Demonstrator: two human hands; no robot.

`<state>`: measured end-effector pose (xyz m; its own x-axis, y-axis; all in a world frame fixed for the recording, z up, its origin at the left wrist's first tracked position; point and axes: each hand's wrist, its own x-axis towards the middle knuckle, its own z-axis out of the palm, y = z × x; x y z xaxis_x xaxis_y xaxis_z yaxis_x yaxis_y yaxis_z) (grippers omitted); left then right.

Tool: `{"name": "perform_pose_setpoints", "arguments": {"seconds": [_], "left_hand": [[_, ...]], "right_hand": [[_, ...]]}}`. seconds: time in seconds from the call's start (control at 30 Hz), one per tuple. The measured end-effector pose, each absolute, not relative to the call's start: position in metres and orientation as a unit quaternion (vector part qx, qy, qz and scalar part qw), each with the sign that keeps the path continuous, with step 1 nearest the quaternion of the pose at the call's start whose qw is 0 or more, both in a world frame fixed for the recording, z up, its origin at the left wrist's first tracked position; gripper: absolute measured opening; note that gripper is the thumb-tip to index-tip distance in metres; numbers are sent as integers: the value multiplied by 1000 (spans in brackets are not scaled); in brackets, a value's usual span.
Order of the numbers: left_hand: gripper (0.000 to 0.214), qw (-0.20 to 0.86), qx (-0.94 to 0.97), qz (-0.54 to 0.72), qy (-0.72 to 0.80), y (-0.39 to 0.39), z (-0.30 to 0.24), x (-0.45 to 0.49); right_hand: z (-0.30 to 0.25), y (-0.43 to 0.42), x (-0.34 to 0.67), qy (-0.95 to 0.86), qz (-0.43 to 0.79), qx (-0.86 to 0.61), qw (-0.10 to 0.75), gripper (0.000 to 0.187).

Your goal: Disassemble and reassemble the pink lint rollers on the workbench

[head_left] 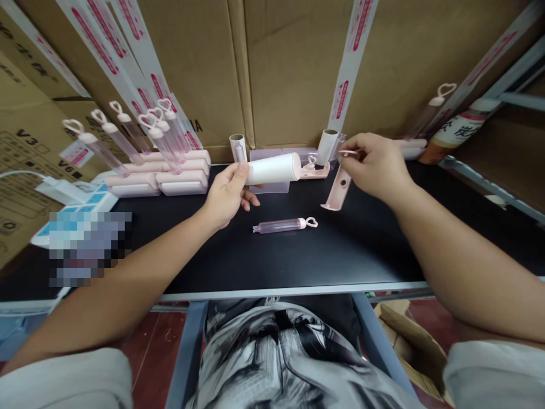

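My left hand (227, 193) is closed on one end of a white paper roll (275, 168), holding it level above the black table (213, 250). My right hand (374, 165) is closed on a pink plastic holder piece (338, 187), which hangs tilted with its lower end near the table. A clear pink tube handle with a heart-shaped end (283, 225) lies flat on the table between my hands. Behind them stand another white roll (327, 146) on a pink base and a smaller cardboard core (237, 147).
Several finished pink rollers with heart-topped tube handles (157, 165) are stacked at the back left. A white power strip (80, 199) lies at the far left. Cardboard boxes (289, 68) wall the back. A bottle (455, 133) lies at the back right.
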<state>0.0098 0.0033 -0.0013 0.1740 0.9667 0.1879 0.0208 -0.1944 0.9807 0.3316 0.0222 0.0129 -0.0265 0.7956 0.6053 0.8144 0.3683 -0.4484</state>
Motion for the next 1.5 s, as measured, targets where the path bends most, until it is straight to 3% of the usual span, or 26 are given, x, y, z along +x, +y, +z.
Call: {"name": "perform_pose_setpoints", "arguments": {"seconds": [0.17, 0.57, 1.0, 1.33, 1.5], "left_hand": [[65, 465, 619, 487, 404, 5, -5, 9], [69, 433, 687, 432, 392, 0, -6, 8], [69, 409, 720, 389, 403, -3, -2, 8], [64, 376, 739, 392, 399, -7, 2, 8], [63, 405, 719, 399, 399, -6, 1, 8]], "right_hand": [[11, 6, 308, -683, 136, -481, 533, 6], [4, -15, 273, -571, 453, -433, 530, 9], [11, -30, 263, -522, 576, -435, 454, 25], [14, -37, 263, -532, 621, -396, 418, 12], [11, -36, 264, -527, 642, -389, 398, 25]]}}
